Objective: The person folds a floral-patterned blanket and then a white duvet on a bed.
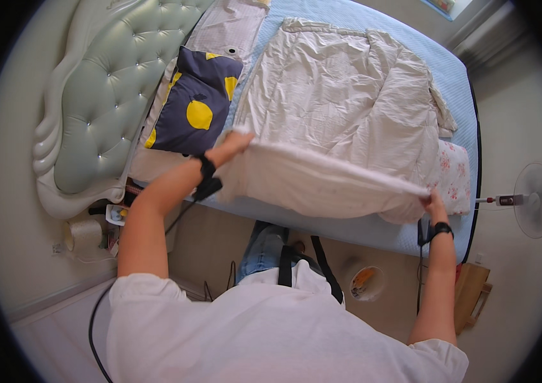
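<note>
A pale, wrinkled quilt (328, 91) lies spread over the bed, its near edge lifted and hanging in a loose fold. My left hand (234, 144) grips that edge at the left, close to a dark grey pillow with yellow lemons (199, 103). At the right end of the same edge, my right hand (434, 202) holds the cloth beside a folded white fabric with red flowers (454, 177). Between my hands the lifted edge is slightly blurred. Under the quilt is a light blue quilted mattress cover (453, 81).
A tufted pale green headboard (113, 86) borders the bed at left. An electric fan (534, 200) stands past the bed's right end. On the floor are a waste bin (367, 283) and a wooden object (472, 292). A paper roll (83, 234) sits at lower left, and cables trail from both wrists.
</note>
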### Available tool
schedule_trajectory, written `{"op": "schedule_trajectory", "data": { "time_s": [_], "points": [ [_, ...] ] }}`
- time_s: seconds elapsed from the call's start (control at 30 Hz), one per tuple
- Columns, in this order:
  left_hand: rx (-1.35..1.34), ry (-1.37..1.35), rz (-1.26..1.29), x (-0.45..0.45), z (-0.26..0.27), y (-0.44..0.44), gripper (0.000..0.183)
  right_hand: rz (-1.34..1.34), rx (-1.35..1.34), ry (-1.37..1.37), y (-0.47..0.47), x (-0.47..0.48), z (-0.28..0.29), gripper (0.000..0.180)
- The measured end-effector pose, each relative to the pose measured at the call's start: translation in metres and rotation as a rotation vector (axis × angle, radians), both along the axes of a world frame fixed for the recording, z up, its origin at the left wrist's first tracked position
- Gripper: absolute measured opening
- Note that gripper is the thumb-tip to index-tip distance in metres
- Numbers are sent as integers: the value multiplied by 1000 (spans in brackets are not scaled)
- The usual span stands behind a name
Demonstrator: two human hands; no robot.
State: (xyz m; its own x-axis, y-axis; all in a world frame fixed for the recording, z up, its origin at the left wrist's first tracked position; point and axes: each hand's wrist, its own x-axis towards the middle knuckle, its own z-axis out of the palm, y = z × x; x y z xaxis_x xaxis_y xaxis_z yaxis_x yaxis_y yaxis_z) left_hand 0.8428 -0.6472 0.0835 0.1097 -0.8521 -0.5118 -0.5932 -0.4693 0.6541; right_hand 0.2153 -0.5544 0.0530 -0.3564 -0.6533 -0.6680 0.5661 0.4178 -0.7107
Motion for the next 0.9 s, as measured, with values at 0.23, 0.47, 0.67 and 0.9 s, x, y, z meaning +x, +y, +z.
{"op": "schedule_trajectory", "data": {
  "time_s": [0.23,0.47,0.67,0.9],
  "points": [
    [-288,744,10,-90,51,-203,51,-201,-529,-176,-156,78,137,24],
    [-94,293,-116,-53,-131,-140,40,319,20,-52,-121,144,-27,32],
    [34,-63,77,23,-222,-77,50,395,459,-129,-69,210,-130,35],
    [-24,-128,162,51,-261,-73,60,156,624,-112,-79,240,-189,59]
  ]
}}
